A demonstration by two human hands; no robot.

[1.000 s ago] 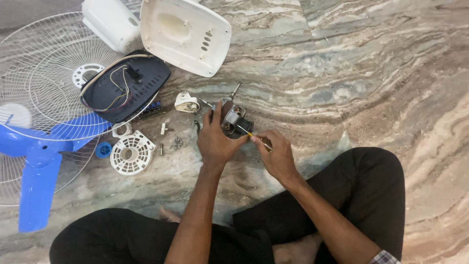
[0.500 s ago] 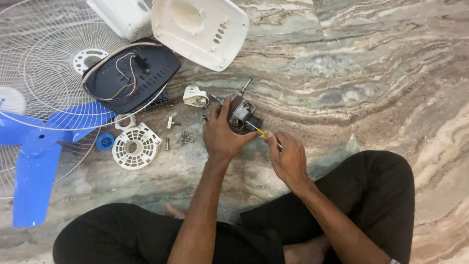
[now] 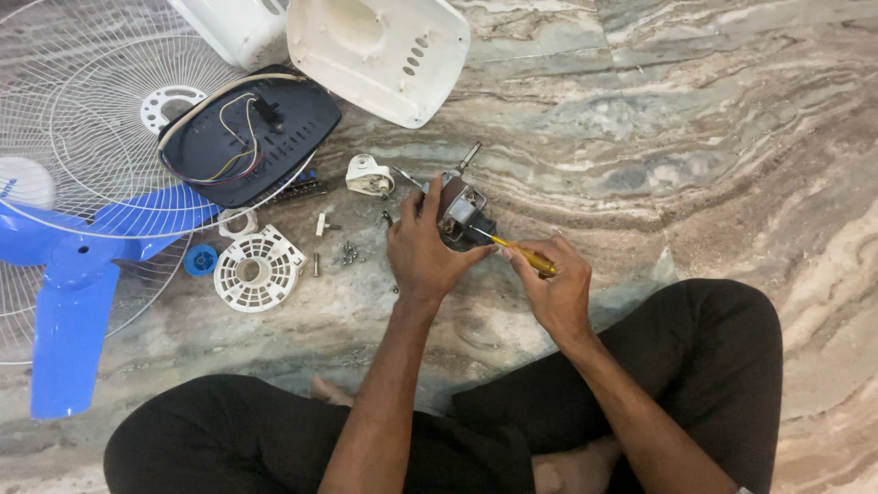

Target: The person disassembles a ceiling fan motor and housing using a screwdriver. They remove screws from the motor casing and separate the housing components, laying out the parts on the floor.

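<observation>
- Far left of the motor, I see a blue blade [image 3: 69, 302] lying over a wire grille [image 3: 82, 110].
- Nearer the motor lie a black cover [image 3: 265, 137], a white disc [image 3: 256, 268] and loose screws [image 3: 347, 252].
- My left hand [image 3: 422, 252] is clamped on the motor [image 3: 460, 209], which sits on the marble floor [image 3: 695, 137].
- Just right of the motor, my right hand [image 3: 558, 288] is closed on a yellow screwdriver [image 3: 523, 254], its tip touching the motor.

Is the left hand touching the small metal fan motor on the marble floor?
Touching. The head view shows the left hand wrapped around the small metal fan motor, fingers overlapping its near side.
</observation>
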